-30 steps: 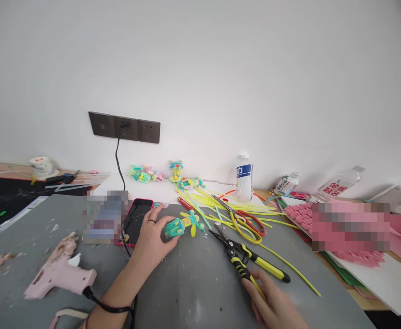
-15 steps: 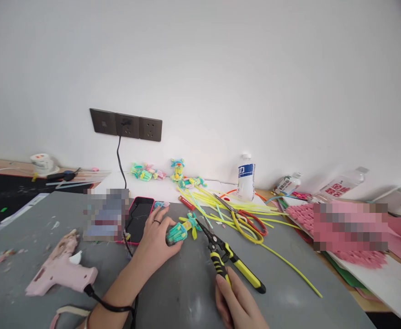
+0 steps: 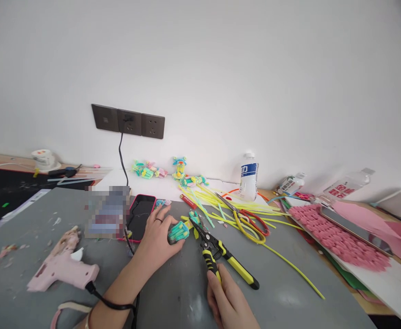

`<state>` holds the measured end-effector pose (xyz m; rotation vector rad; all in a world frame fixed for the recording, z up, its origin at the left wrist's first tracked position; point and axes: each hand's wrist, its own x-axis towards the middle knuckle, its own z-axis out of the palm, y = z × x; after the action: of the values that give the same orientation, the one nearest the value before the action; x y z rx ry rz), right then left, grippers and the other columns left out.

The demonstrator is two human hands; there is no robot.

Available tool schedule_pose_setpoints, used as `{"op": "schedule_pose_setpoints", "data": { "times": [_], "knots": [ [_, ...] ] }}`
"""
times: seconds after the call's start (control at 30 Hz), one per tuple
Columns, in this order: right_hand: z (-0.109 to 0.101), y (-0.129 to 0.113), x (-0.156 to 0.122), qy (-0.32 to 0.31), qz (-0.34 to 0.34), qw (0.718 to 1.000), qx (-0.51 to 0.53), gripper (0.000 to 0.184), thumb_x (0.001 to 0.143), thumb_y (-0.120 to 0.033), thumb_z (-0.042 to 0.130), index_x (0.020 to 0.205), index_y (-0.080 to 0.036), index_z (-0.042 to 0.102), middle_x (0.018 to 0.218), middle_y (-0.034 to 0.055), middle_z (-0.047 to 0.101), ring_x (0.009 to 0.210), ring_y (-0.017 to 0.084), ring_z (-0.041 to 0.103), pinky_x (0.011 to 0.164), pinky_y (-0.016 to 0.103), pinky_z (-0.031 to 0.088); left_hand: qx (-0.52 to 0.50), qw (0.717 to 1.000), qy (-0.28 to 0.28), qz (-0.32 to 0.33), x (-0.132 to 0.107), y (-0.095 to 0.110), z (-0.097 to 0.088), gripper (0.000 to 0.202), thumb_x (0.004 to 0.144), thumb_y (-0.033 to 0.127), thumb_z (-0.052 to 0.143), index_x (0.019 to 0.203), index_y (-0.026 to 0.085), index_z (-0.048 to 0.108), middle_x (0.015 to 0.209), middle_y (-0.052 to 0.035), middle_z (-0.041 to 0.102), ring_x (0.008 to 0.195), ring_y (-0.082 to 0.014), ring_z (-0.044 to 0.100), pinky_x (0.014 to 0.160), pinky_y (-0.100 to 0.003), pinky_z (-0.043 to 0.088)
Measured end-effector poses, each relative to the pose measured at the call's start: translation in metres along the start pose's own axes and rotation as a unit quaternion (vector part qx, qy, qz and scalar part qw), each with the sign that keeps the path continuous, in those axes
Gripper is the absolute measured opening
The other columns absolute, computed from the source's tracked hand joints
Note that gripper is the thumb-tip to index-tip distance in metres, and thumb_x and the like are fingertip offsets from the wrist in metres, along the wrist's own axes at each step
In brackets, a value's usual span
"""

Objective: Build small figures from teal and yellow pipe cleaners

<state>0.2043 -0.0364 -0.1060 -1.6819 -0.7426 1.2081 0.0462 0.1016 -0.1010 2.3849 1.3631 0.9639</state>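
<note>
My left hand [image 3: 161, 233] is closed around the teal end of a small pipe-cleaner figure [image 3: 179, 231], thumb and fingers pinching it just above the grey mat. The figure has a yellow middle and more teal at its far end. My right hand [image 3: 226, 292] grips one yellow-and-black handle of a pair of pliers [image 3: 211, 242]; the other handle stands spread away from it. The pliers' dark jaws overlap the figure's far end in view, and I cannot tell whether they touch it. Yellow pipe cleaners [image 3: 217, 201] and orange-handled scissors [image 3: 243, 217] lie just beyond.
A pink glue gun [image 3: 61, 269] lies at the left, its black cord passing my left forearm. A phone in a pink case [image 3: 139, 218] is behind my left hand. More pipe-cleaner figures [image 3: 149, 169] and a bottle [image 3: 248, 178] stand by the wall. A pink knitted piece [image 3: 337, 237] lies right.
The pliers in my right hand have moved left and slightly up, their jaws now over the figure's far end. My left hand keeps its hold on the figure. The camera view has shifted slightly.
</note>
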Motion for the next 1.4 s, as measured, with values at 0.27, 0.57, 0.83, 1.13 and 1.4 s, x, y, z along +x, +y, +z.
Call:
{"op": "schedule_pose_setpoints", "data": {
  "times": [0.27, 0.57, 0.83, 1.13, 1.4],
  "knots": [
    [-0.002, 0.003, 0.004, -0.008, -0.034, 0.998, -0.057, 0.051, 0.076, -0.075, 0.050, 0.084, -0.025, 0.046, 0.054, -0.0061, 0.039, 0.050, 0.014, 0.036, 0.042, 0.023, 0.020, -0.004, 1.000, -0.014, -0.011, -0.001, 0.000, -0.001, 0.024, 0.069, 0.025, 0.074, 0.090, 0.022, 0.063, 0.140, -0.0152, 0.056, 0.136, -0.0402, 0.042, 0.106, -0.061, 0.042],
    [-0.001, 0.003, 0.003, -0.017, -0.024, 0.999, -0.017, 0.054, 0.075, -0.077, 0.052, 0.084, -0.024, 0.046, 0.053, -0.0087, 0.035, 0.044, 0.010, 0.027, 0.041, 0.022, 0.017, -0.006, 1.000, -0.009, -0.013, 0.000, -0.001, 0.000, 0.024, 0.068, 0.025, 0.075, 0.088, 0.023, 0.063, 0.139, -0.0145, 0.057, 0.136, -0.0402, 0.043, 0.105, -0.061, 0.043],
    [-0.007, 0.004, -0.001, -0.020, -0.019, 0.999, -0.017, 0.059, 0.071, -0.081, 0.055, 0.080, -0.024, 0.042, 0.052, -0.0090, 0.035, 0.047, 0.009, 0.025, 0.042, 0.021, 0.017, -0.001, 1.000, -0.015, -0.007, 0.000, -0.001, -0.001, 0.022, 0.070, 0.027, 0.073, 0.090, 0.022, 0.063, 0.139, -0.0168, 0.057, 0.136, -0.0400, 0.042, 0.107, -0.061, 0.041],
    [-0.011, 0.006, -0.005, -0.018, -0.010, 1.000, -0.012, 0.058, 0.071, -0.081, 0.054, 0.079, -0.024, 0.043, 0.051, -0.0080, 0.035, 0.046, 0.011, 0.028, 0.042, 0.021, 0.016, -0.010, 1.000, 0.005, -0.005, -0.001, -0.001, 0.001, 0.022, 0.069, 0.025, 0.074, 0.088, 0.023, 0.064, 0.137, -0.0158, 0.058, 0.134, -0.0398, 0.045, 0.104, -0.061, 0.044],
    [-0.011, 0.012, 0.001, 0.001, -0.033, 0.999, -0.033, 0.052, 0.075, -0.075, 0.056, 0.077, -0.024, 0.046, 0.053, -0.0069, 0.036, 0.047, 0.012, 0.034, 0.040, 0.022, 0.022, -0.014, 1.000, -0.009, -0.015, 0.000, 0.000, -0.001, 0.021, 0.069, 0.025, 0.074, 0.087, 0.022, 0.064, 0.138, -0.0161, 0.057, 0.135, -0.0407, 0.044, 0.105, -0.062, 0.044]
  ]
}}
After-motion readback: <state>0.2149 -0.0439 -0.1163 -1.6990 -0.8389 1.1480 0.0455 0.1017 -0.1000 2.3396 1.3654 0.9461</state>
